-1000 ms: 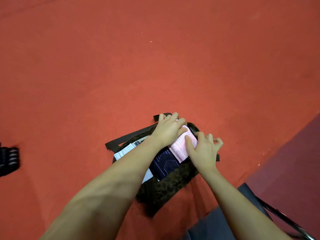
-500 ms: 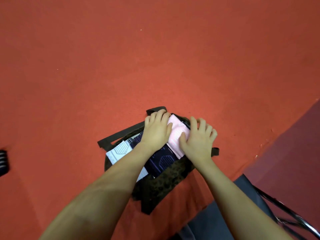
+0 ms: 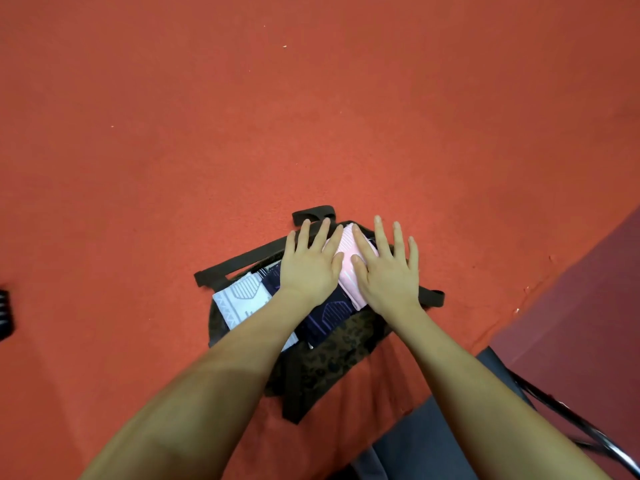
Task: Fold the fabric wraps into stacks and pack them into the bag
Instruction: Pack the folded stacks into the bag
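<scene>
Lying a little below the centre of the frame, on a red carpeted surface [image 3: 311, 116]: a dark brown bag with a leopard-like pattern [image 3: 332, 355], its mouth opening upward toward the camera. Running from the bag toward the left centre, a flat dark brown strap [image 3: 242, 263]; curling at the top edge of the bag, another dark strap end [image 3: 313, 213]; sticking out at the right of the bag, a third strap end [image 3: 433, 298]. Sitting side by side inside the bag, three folded fabric wraps: at the left a white folded wrap with grey line pattern [image 3: 242, 299], in the middle a dark navy folded wrap with pale purple lines [image 3: 325, 315], at the right a pink folded wrap with thin white stripes [image 3: 348, 271]. Resting flat on the navy wrap and touching the left edge of the pink one, the left hand [image 3: 310, 268], fingers straight and spread, gripping nothing. Pressing flat on the right part of the pink wrap, the right hand [image 3: 388, 275], fingers also straight and spread, holding nothing. Showing in the lower right corner, a dark grey seat with a black and chrome metal frame [image 3: 450, 441], and beside it a dark maroon floor area [image 3: 588, 306]. Appearing at the left edge of the frame, a small black object with white stripes [image 3: 5, 315], too cut off for telling what kind.
</scene>
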A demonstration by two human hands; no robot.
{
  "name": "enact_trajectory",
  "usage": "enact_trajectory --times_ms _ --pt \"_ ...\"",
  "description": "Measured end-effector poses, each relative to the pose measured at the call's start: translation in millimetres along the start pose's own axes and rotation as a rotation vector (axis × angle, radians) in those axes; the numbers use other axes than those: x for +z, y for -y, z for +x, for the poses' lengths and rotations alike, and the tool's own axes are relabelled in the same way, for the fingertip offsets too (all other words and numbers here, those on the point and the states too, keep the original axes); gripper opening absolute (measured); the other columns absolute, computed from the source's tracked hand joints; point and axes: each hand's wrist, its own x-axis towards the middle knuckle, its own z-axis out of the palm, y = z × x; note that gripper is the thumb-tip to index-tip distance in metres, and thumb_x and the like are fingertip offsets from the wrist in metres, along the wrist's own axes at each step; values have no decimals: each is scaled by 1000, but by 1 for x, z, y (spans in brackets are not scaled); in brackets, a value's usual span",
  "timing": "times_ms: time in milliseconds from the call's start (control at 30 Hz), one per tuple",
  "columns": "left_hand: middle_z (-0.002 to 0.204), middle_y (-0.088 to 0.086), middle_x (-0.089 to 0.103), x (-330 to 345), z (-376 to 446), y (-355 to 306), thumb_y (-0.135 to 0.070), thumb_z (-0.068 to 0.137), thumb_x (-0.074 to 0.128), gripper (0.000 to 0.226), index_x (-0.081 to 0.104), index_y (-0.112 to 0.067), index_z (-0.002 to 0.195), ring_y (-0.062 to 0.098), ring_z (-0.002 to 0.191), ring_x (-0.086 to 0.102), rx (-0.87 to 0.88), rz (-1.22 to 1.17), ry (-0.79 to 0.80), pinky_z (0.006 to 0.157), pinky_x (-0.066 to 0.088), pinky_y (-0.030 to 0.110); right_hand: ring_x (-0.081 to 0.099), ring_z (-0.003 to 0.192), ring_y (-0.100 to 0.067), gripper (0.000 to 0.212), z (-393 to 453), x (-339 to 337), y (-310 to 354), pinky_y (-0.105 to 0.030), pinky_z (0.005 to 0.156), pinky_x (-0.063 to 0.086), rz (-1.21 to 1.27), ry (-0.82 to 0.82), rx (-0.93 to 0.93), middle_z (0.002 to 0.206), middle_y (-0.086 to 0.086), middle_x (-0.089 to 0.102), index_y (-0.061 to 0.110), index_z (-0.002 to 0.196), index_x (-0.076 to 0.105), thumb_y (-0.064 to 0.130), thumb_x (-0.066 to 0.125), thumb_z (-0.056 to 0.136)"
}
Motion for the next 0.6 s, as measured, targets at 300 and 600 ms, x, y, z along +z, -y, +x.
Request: enact_trajectory --times_ms 300,600 --pt "161 2 3 -18 -19 23 -38 103 21 53 8 -24 153 24 147 4 -6 -109 -54 116 3 41 49 122 -41 57 9 -30 24 -50 99 20 -7 162 36 140 -15 49 23 136 52 45 28 89" --pt "159 1 14 -41 -91 101 -32 103 31 50 23 -20 151 19 145 17 -136 -236 -216 115 3 36 57 106 -39 41 5 -67 117 -48 88 43 202 74 -125 124 -17 59 7 123 60 25 56 86"
